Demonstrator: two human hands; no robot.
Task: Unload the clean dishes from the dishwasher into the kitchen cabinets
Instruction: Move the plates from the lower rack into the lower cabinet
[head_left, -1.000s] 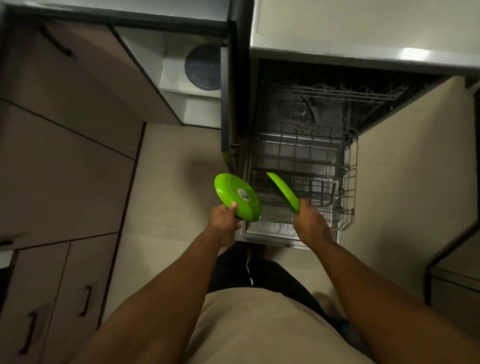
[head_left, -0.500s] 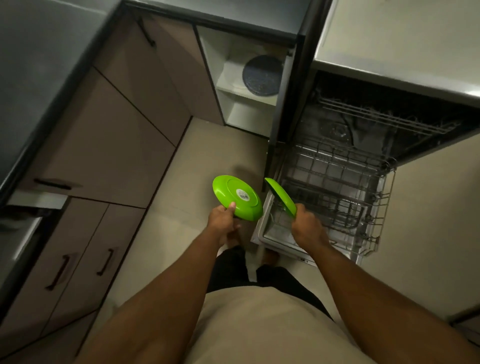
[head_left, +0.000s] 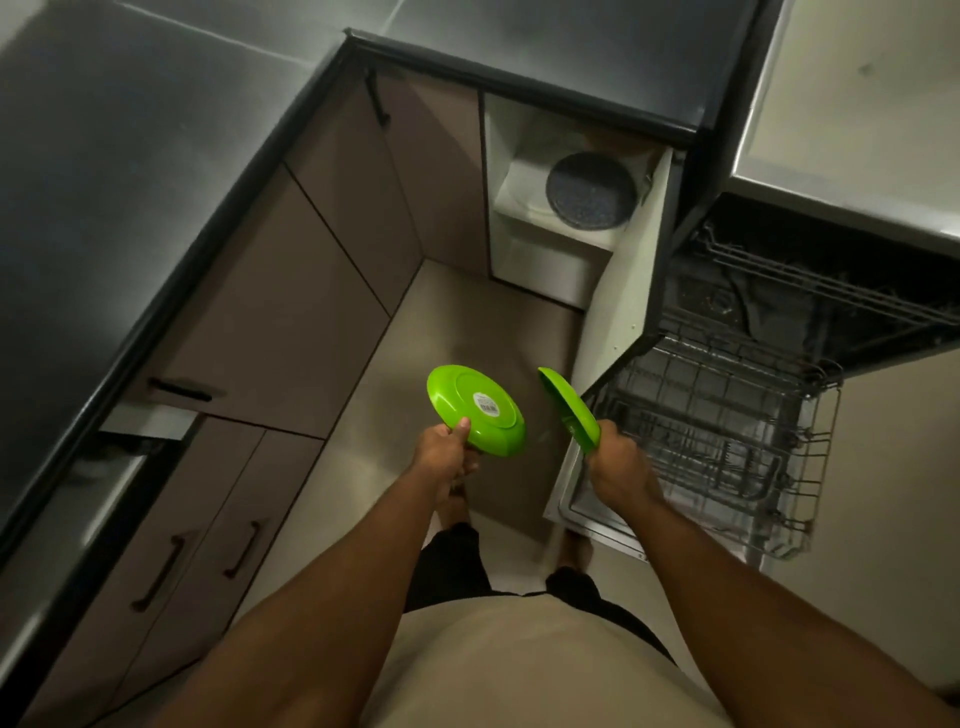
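I see the left hand (head_left: 441, 452) pinching one green plate (head_left: 475, 410) by its rim, underside up, and the right hand (head_left: 615, 462) gripping a second green plate (head_left: 569, 408) edge-on, both held above the floor beside the dishwasher's pulled-out lower rack (head_left: 727, 441).

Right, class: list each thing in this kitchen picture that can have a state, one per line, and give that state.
Left hand: grips a green plate.
Left green plate: held, underside showing.
Right hand: grips the other plate.
Right green plate: held edge-on.
Dishwasher lower rack: pulled out.
Cabinet: open.
Dark plate: on shelf inside.
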